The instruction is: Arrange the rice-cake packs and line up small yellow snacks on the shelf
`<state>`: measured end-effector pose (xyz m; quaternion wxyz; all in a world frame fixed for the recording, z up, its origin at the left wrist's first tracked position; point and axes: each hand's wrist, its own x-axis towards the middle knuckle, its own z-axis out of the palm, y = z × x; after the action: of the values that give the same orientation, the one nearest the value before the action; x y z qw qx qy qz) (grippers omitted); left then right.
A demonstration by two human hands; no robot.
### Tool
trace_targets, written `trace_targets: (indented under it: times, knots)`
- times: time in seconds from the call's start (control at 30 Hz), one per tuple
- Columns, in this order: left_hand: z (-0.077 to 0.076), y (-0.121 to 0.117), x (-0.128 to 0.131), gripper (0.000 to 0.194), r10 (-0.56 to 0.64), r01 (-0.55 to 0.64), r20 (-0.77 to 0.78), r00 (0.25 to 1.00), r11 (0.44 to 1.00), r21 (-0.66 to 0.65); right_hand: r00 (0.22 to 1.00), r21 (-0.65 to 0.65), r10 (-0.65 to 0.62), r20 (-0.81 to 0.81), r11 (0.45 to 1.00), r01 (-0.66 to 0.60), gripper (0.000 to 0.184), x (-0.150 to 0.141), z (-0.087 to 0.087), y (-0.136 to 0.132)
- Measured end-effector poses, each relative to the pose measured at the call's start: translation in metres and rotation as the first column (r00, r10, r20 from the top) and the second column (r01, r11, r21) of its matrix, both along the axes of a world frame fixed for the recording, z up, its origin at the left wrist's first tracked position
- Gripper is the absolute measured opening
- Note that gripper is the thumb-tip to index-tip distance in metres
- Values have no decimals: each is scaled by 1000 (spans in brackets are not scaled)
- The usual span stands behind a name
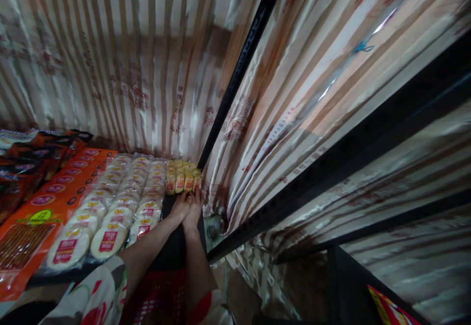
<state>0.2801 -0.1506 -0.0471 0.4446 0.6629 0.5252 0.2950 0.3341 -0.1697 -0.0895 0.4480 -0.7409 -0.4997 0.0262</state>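
Observation:
Both my hands reach to the right end of a dark shelf (174, 236), where small yellow wrapped snack packs (179, 182) stand in short rows. My right hand (194, 208) is at the front right corner of these rows. Its fingers close on the rightmost front pack (197, 181). Right beside it, touching it, my left hand (180, 209) has its fingers curled at the foot of the front packs. What lies under the left fingertips is hidden. Left of the hands, round white crackers (110, 239) in clear wrappers lie in overlapping rows.
Orange snack bags (35, 227) and darker bags (22, 173) fill the shelf's left part. Striped, shiny printed sheeting (140, 69) hangs behind. A black upright post (235, 84) rises close to my right hand. Below the shelf is a red basket (158, 295).

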Motion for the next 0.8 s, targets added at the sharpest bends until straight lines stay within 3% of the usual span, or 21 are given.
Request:
trace_targets:
  times: [0.17, 0.53, 0.8]
  knots:
    - [6, -7, -1, 45, 93, -94, -19, 995, 992, -85, 1000, 4, 9, -29, 1000, -9, 38, 1, -2, -1]
    - [6, -18, -8, 43, 58, -62, -52, 997, 996, -65, 999, 34, 39, -25, 999, -38, 38, -6, 9, -18]
    - [28, -36, -19, 40, 19, -23, -99, 995, 999, -36, 999, 15, 22, -40, 1000, -21, 42, -14, 22, -36]
